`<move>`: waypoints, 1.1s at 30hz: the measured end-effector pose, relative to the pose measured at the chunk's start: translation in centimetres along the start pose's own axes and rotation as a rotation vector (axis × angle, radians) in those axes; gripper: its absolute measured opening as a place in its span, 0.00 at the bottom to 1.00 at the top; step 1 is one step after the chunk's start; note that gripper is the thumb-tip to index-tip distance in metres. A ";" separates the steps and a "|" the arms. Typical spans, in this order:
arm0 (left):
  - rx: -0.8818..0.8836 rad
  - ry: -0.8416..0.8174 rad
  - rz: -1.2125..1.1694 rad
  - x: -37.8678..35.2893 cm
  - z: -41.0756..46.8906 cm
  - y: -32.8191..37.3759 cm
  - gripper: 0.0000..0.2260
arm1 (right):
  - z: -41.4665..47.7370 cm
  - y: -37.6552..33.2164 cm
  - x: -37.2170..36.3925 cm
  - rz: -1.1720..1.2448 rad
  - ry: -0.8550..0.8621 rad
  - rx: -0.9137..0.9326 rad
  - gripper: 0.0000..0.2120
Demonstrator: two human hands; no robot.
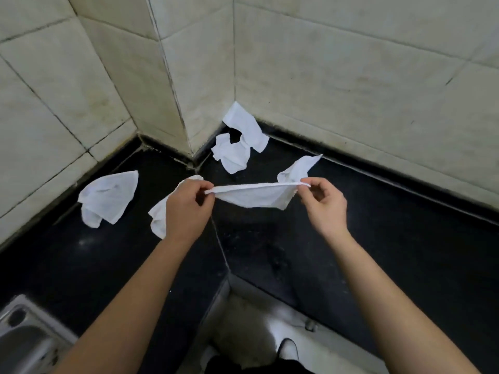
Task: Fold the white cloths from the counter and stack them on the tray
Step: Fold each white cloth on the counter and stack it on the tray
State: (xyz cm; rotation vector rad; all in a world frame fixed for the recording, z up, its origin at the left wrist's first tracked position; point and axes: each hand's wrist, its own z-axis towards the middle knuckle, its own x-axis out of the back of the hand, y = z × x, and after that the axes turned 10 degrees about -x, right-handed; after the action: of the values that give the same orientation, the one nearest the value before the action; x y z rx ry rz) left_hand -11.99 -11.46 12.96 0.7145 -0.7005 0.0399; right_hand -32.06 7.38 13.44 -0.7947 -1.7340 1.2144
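The tiled wall (351, 63) fills the top half and bends round a jutting corner. Below it runs the black counter (378, 238), whose front edge notches in towards me. At the lower left a steel sink (24, 336) is cut off by the frame, showing only its rim and part of the basin.

Loose white cloths lie crumpled on the counter: one at the far left (108, 201), one mostly hidden behind my left hand (158, 214), two overlapping in the wall corner (237, 147) with the upper one leaning on the tiles, and one behind my right hand (299, 167) with only its top part showing.

I hold one cloth (256, 197) above the counter, stretched edge-on, so its folds are hard to read. My left hand (186, 209) pinches one end, my right hand (324, 203) the other — fingertips clamped on the hem.
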 end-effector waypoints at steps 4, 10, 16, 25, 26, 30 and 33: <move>-0.011 -0.163 0.108 -0.4 -6.2 -1.7 0.07 | -2.8 5.9 0.4 -0.243 -0.081 0.096 0.04; 0.035 -0.790 0.202 -1.0 -16.3 -5.0 0.07 | -7.0 15.0 1.0 -0.931 -0.519 0.085 0.06; 0.061 -1.055 0.239 0.0 -20.1 -5.4 0.11 | -8.8 17.1 1.9 -1.128 -0.715 0.078 0.08; 0.388 -0.876 -0.011 0.0 -17.8 -7.8 0.10 | -5.4 16.3 1.1 -0.724 -0.575 -0.142 0.03; 0.464 -0.806 -0.054 -0.2 -16.9 -7.9 0.10 | -4.7 15.9 0.5 -0.653 -0.529 -0.182 0.04; 0.806 -0.451 -0.258 -2.4 -13.6 -8.4 0.09 | -1.9 14.7 -2.4 -0.428 -0.330 -0.365 0.04; 0.967 -0.307 -0.309 -4.3 -12.2 -9.4 0.06 | -0.3 14.5 -4.1 -0.314 -0.245 -0.466 0.05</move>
State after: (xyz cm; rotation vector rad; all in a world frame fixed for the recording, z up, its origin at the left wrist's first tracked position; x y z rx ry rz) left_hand -5.82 -10.34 -1.70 1.7789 -0.8484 -0.0188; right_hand -29.61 8.71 -1.42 -0.6168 -2.2899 0.7248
